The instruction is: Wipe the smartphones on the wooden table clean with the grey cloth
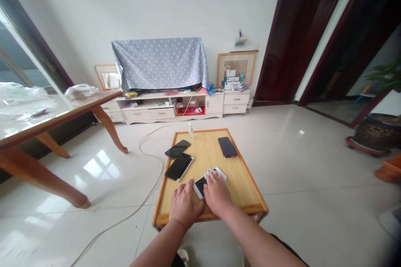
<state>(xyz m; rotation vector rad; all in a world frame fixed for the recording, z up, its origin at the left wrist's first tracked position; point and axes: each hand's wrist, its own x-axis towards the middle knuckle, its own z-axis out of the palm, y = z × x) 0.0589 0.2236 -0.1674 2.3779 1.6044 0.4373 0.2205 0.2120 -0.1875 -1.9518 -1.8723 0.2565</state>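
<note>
- Our spread left hand (184, 204) is touching a white phone (199, 187).
- Our spread right hand (217, 192) is pressing a white cloth (215, 173) onto it.
- We are needing to rub the phone next.

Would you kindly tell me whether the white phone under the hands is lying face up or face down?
Face up: the white phone shows its dark screen within a white border, beneath the right hand.

Low wooden table (206, 156), four smartphones (178, 167) (one partly covered), small clear bottle (191, 132) near the far edge
</note>
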